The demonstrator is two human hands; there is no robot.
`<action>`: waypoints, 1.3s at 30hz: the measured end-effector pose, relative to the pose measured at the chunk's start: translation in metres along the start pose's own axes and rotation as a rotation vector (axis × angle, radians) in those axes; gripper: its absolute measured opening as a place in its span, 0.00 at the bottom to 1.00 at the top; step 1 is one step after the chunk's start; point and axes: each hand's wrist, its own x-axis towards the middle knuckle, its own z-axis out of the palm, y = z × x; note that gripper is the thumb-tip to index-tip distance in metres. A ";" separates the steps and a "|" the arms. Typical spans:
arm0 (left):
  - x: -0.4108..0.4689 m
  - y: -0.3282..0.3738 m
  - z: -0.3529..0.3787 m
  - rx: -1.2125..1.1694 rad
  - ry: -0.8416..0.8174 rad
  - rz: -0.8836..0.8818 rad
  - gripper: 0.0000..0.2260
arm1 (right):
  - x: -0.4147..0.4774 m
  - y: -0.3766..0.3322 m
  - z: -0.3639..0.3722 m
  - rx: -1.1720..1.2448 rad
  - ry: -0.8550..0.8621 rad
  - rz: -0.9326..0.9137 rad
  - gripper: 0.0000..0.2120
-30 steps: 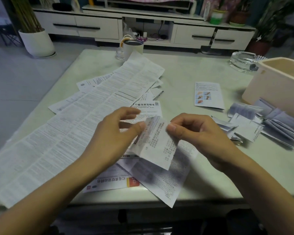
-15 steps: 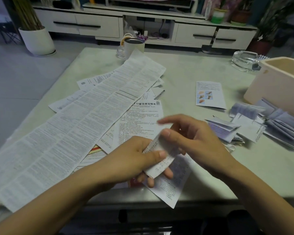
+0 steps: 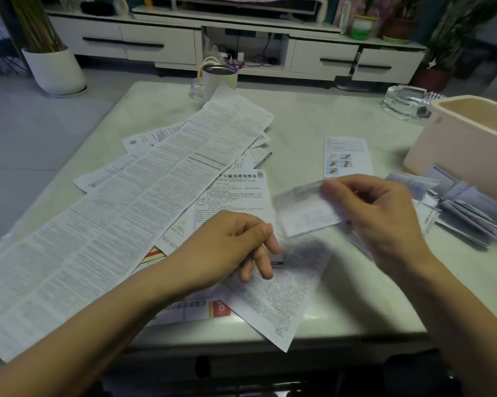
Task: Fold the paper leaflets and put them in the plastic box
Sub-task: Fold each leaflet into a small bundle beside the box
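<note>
My right hand (image 3: 376, 216) pinches a small folded leaflet (image 3: 304, 213), blurred, above the table and left of the folded pile. My left hand (image 3: 235, 245) hangs over the unfolded sheets with loosely curled fingers and holds nothing. A very long printed leaflet (image 3: 132, 213) stretches from the near left to the cup. Other flat leaflets (image 3: 235, 196) lie under and beside it, one (image 3: 275, 296) reaching the table's front edge. A pile of folded leaflets (image 3: 465, 213) sits at the foot of the cream plastic box (image 3: 453, 150) at the right.
A leaflet with small pictures (image 3: 346, 156) lies flat left of the box. A white cup (image 3: 220, 78) stands at the table's far edge, a glass ashtray (image 3: 404, 101) at the far right. A white plant pot (image 3: 54, 70) and a low cabinet stand beyond.
My left hand has let go of the folded leaflet and dropped toward the sheets. My right hand has carried the leaflet up and to the right, toward the folded pile.
</note>
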 end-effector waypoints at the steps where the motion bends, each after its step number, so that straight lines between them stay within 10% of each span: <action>1: 0.001 -0.001 0.000 0.024 0.011 0.006 0.14 | 0.005 0.002 -0.008 -0.019 0.083 -0.002 0.09; 8: 0.006 -0.001 -0.004 -0.017 0.105 0.004 0.13 | 0.051 0.018 -0.066 -0.053 0.389 0.163 0.05; 21: 0.018 0.003 -0.015 0.066 0.235 0.068 0.08 | 0.122 0.048 -0.059 -0.835 0.123 0.398 0.06; 27: 0.017 -0.007 -0.051 0.457 0.500 0.171 0.06 | 0.115 0.028 -0.064 -0.873 0.151 0.327 0.10; 34: 0.013 -0.032 -0.084 0.955 0.522 -0.119 0.17 | 0.046 -0.023 0.005 -0.318 -0.211 0.075 0.07; 39: -0.007 -0.041 -0.102 0.822 0.567 -0.138 0.20 | 0.009 -0.008 0.055 -0.464 -0.491 -0.087 0.06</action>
